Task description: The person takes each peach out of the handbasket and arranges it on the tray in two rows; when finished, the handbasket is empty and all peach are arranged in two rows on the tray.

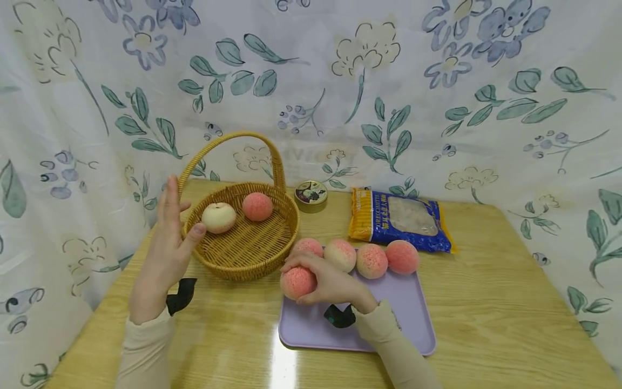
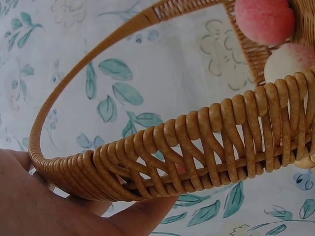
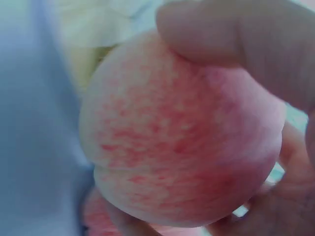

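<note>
My right hand [image 1: 328, 278] grips a pink-and-cream peach [image 1: 298, 283] over the left part of a lilac tray [image 1: 311, 332]. In the right wrist view, this peach [image 3: 182, 137] fills the middle, with the thumb and fingers curled round it. Beside the left side of a wicker basket [image 1: 243, 270], my left hand [image 1: 167, 248] is raised with its fingers straight and the thumb spread. The left wrist view puts this hand [image 2: 64, 206] right at the base of the basket's handle [image 2: 64, 83]. Inside the basket lie a pale peach [image 1: 218, 218] and a pinker peach [image 1: 257, 207].
Along the tray's back edge sit several more peaches, among them a pale one [image 1: 340, 255] and a pink one [image 1: 402, 257]. Behind them lies a blue-and-yellow pasta bag [image 1: 403, 220]. A round tin [image 1: 311, 196] stands right of the basket. A floral curtain [image 1: 311, 108] backs the wooden table [image 1: 495, 302].
</note>
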Available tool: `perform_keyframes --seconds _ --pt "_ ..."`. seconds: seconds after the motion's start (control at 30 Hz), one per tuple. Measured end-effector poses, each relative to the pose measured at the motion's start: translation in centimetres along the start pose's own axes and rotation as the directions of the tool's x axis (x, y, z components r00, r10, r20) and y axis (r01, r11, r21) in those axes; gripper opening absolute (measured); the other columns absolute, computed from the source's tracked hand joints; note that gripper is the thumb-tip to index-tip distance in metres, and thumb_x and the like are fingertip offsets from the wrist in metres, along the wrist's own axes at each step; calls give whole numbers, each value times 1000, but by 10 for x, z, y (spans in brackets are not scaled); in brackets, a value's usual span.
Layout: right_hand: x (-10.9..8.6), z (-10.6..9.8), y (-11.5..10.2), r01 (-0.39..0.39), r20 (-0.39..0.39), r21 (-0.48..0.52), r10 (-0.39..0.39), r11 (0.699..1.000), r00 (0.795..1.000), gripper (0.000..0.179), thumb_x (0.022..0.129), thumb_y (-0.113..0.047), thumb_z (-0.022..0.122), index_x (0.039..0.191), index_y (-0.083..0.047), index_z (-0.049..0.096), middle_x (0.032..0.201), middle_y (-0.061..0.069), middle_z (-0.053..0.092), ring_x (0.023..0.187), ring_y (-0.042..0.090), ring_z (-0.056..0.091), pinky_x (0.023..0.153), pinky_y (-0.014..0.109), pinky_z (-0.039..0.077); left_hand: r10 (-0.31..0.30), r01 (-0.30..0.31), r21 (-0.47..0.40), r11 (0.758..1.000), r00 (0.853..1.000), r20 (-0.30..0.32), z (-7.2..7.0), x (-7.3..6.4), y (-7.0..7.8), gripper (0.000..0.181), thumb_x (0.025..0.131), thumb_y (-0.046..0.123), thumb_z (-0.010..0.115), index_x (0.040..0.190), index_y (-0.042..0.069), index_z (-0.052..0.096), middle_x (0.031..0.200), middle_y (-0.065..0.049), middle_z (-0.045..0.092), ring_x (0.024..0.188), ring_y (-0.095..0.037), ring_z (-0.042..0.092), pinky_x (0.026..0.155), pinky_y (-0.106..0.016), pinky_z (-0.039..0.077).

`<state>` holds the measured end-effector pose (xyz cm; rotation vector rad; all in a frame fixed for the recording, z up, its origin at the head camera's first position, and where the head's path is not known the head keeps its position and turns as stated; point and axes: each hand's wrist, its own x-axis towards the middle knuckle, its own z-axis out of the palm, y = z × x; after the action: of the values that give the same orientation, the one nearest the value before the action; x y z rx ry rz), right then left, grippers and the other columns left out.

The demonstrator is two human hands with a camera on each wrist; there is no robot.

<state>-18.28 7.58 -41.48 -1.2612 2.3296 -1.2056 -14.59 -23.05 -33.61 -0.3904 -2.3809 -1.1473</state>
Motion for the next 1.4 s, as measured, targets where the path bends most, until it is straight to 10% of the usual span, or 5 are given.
perform_keyframes --seconds 0.33,0.7,1.07,1.4 --pt "-5 4 1 -45 31 -23 46 999 998 48 77 -6 80 120 -13 60 131 6 59 138 20 42 118 33 29 -2 2 0 1000 1000 -6 1 1 1 80 101 37 48 157 23 -7 164 1 -6 132 -49 34 95 -69 30" --pt "3 -38 -13 -150 -18 40 151 988 988 45 90 -14 69 132 -8 56 137 9 57 123 28 55 99 47 47 67 -67 -2 998 997 -26 2 2 -3 79 101 40 47 157 17 -3 164 -3 -2 127 -50 37 90 -69 33" --pt "102 -74 -29 -160 61 187 152 969 987 41 97 -17 60 136 -7 52 138 12 54 126 27 53 102 35 46 46 -45 21 999 999 -13 -6 6 -4 81 100 47 45 157 18 -4 164 -4 -3 129 -50 37 96 -72 30" --pt "191 -39 -23 -220 85 254 205 942 975 50 99 -25 56 145 -13 43 150 9 42 135 27 43 106 42 43 51 -51 18 999 999 -5 -1 0 -3 78 101 45 43 157 18 -5 164 -6 -4 130 -46 38 93 -72 33"
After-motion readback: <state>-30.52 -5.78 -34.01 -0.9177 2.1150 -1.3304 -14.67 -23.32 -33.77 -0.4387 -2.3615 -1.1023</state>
